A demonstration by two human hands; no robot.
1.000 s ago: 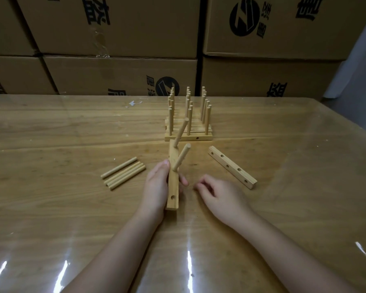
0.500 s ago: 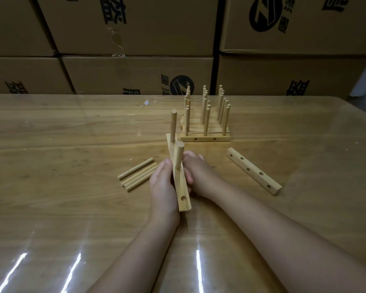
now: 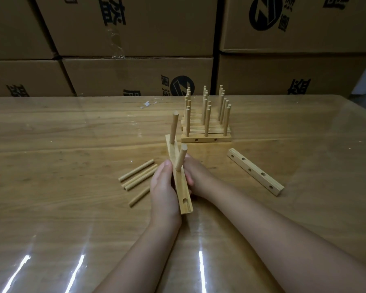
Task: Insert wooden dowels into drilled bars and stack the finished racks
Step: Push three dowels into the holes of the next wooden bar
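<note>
One drilled bar (image 3: 182,187) is held at the centre of the worktop (image 3: 72,208) with two dowels (image 3: 173,127) seated in it and one hole open at its near end; the left grip (image 3: 164,191) and the right grip (image 3: 195,176) are both closed round it from either side. Four loose dowels (image 3: 135,173) lie just to its left, one spare bar (image 3: 256,174) lies to its right, and one stack of finished racks (image 3: 206,139) stands behind. Six cartons (image 3: 135,28) at the rear carry dark printed characters and round emblems, none of it readable.

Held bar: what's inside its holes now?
The held bar holds a far dowel and a middle dowel. Its near hole is empty. The left hand and right hand grip its sides, hiding any holes there.
</note>
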